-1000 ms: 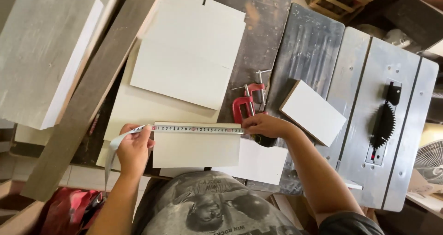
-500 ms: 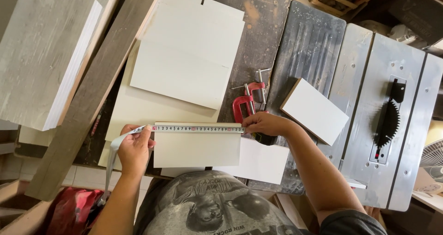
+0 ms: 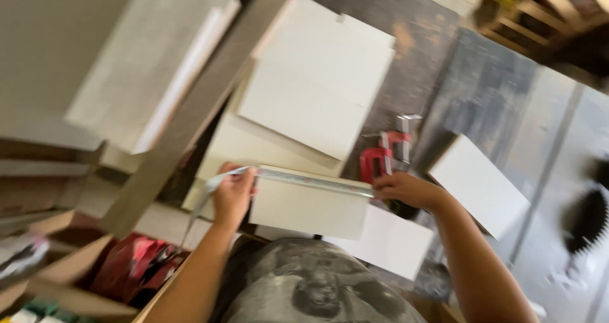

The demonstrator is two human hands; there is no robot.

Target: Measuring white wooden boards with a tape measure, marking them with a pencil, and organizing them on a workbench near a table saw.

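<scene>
White board is what the scene is built from: a small cream panel (image 3: 309, 207) is laid at the near edge of the bench, and a steel tape measure (image 3: 304, 178) is stretched along its far edge. The tape's loose end is pinched in the closed left hand (image 3: 232, 195) at the panel's left corner, a limp length of it hanging down past the wrist. The tape is pressed down at the panel's right corner by the curled fingers of the right hand (image 3: 402, 189); what lies under that palm cannot be told. Just beyond the panel's right corner a red clamp (image 3: 382, 157) is seen, close to the right hand. Beyond the panel a larger white sheet (image 3: 317, 88) is stacked on other boards. To the panel's right a separate white offcut (image 3: 477, 182) is set at an angle. A long grey plank (image 3: 196, 107) is laid diagonally left of the panel, past the left hand. The frame is blurred.
</scene>
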